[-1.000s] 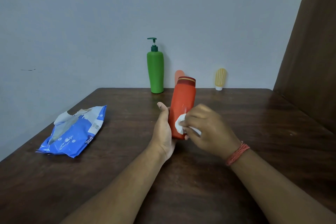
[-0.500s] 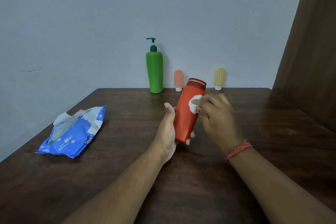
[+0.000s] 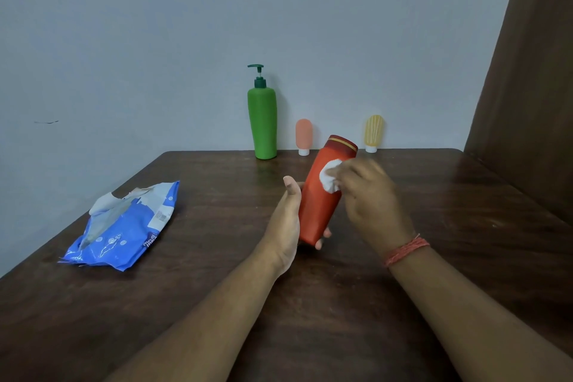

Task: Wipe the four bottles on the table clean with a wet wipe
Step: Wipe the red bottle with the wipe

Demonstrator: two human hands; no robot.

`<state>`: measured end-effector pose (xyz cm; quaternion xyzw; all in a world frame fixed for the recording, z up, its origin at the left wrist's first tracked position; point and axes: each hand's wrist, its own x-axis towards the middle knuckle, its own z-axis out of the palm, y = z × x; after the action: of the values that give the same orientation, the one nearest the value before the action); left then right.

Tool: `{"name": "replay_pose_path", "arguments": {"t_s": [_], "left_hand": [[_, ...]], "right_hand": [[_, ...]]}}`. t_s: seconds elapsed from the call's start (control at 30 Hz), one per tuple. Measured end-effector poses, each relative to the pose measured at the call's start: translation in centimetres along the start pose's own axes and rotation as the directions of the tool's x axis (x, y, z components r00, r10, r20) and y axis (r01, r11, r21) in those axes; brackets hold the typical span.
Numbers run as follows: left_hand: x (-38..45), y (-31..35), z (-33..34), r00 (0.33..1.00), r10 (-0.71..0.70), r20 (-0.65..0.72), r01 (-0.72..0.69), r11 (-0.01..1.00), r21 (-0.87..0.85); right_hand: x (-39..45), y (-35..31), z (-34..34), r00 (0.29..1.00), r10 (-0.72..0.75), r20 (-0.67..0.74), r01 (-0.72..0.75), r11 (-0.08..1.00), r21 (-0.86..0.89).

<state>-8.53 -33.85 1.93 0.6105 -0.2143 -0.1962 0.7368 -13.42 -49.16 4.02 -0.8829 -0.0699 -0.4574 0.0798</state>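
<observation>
1. Red and tilted, the red bottle [image 3: 321, 195] sits at the centre of the frame, its banded cap leaning toward the upper right, its base lifted just above the counter [image 3: 465, 195].
2. Left hand [image 3: 286, 220] grips the bottle's lower half: the thumb runs up the left side, and curled fingers [image 3: 322, 237] wrap round the back, with tips showing at the base on the right.
3. Right hand [image 3: 372, 201] is to the right of the bottle, fingers bunched together and pinching a crumpled white wet wipe [image 3: 329, 176] against the bottle's upper part, just below the cap. This hand is motion-blurred.
4. A red thread band [image 3: 406, 250] circles the right wrist.
5. Along the wall at the counter's far edge stand the green pump bottle [image 3: 262, 124], the small peach bottle [image 3: 304, 136] and the small yellow bottle [image 3: 373, 133], all upright and well apart from both hands.
6. At centre left of the frame lies the blue wipes pack [image 3: 124, 229], flat on the counter with its flap torn open.
</observation>
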Motion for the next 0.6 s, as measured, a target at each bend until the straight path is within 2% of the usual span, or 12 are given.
{"name": "replay_pose_path", "arguments": {"t_s": [0.07, 0.1, 0.17, 0.23, 0.3, 0.37, 0.43, 0.5, 0.53, 0.6], "left_hand": [[-0.1, 0.1, 0.3, 1.0, 0.004, 0.02, -0.004, 1.0, 0.03], [-0.1, 0.2, 0.4, 1.0, 0.007, 0.014, -0.007, 0.999, 0.044], [0.1, -0.3, 0.2, 1.0, 0.011, 0.003, -0.011, 0.998, 0.066], [0.0, -0.3, 0.2, 0.999, 0.032, -0.006, -0.031, 0.993, 0.117], [-0.6, 0.8, 1.0, 0.996, 0.073, 0.049, -0.082, 0.974, 0.21], [-1.2, 2.5, 1.9, 0.989, 0.108, 0.097, -0.132, 0.948, 0.291], [-1.6, 2.7, 2.2, 0.991, 0.101, 0.088, -0.125, 0.935, 0.331], [-1.1, 1.8, 1.4, 0.997, 0.067, 0.049, -0.08, 0.93, 0.358], [-0.9, 1.2, 0.9, 0.997, 0.075, 0.022, -0.077, 0.909, 0.409], [-0.3, 0.1, 0.1, 0.989, 0.149, -0.005, -0.126, 0.854, 0.504]], "right_hand": [[0.1, 0.1, -0.2, 0.994, 0.099, -0.045, -0.098, 0.995, 0.037], [0.1, -0.1, -0.2, 0.996, 0.086, -0.04, -0.084, 0.996, 0.029], [-0.2, -0.4, -0.1, 0.998, -0.005, 0.059, 0.005, 1.0, 0.003], [-0.5, -0.1, 0.0, 0.995, -0.079, 0.066, 0.081, 0.996, -0.026], [0.4, -0.7, -0.6, 0.999, 0.011, -0.038, -0.012, 0.999, -0.051], [1.1, -0.9, -0.9, 0.975, 0.175, -0.136, -0.178, 0.984, -0.013], [1.0, -1.3, -1.2, 0.982, 0.153, -0.108, -0.155, 0.988, -0.013], [0.2, -0.6, -0.7, 1.0, -0.013, 0.019, 0.014, 0.999, -0.047], [0.0, 0.2, -0.4, 0.998, -0.039, 0.041, 0.041, 0.998, -0.049], [0.6, 0.6, -0.3, 0.999, 0.05, 0.014, -0.05, 0.998, -0.032]]}}
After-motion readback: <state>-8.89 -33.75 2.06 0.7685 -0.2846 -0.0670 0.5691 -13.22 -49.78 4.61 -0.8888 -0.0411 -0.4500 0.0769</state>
